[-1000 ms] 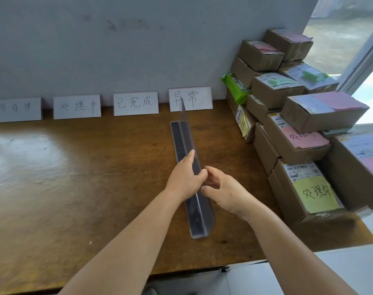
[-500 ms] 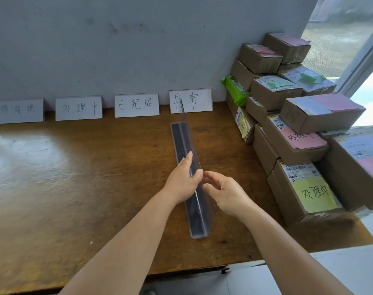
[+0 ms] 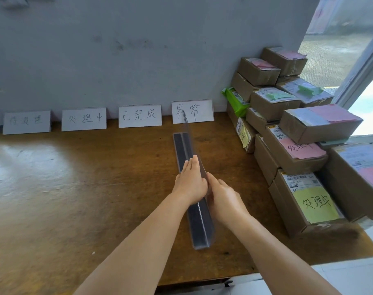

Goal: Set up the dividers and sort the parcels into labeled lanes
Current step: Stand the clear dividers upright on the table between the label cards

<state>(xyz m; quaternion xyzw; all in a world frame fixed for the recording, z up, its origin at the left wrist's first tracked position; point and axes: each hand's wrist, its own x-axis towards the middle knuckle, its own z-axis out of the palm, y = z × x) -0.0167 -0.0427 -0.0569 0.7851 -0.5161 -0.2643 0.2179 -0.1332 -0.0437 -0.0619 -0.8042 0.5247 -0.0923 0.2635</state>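
Note:
A long clear divider with a dark base (image 3: 199, 222) stands on the brown table (image 3: 75, 188), running from the front edge toward the fourth label card (image 3: 192, 111). My left hand (image 3: 191, 184) lies flat against the divider's left side, fingers together and stretched forward. My right hand (image 3: 222, 196) presses the divider from the right side. Four white handwritten label cards lean on the wall: the first card (image 3: 26, 122), the second card (image 3: 84, 119), the third card (image 3: 140, 115) and the fourth.
A pile of cardboard parcels (image 3: 287, 150) with pink, green and yellow notes fills the table's right side. A green packet (image 3: 234, 101) is wedged at the pile's back. A window (image 3: 351, 60) lies to the right, and the grey wall (image 3: 138, 50) is behind.
My left hand has flattened and its fingers have stretched forward along the divider. Both hands have closed in on the divider from either side. The divider stays in about the same place.

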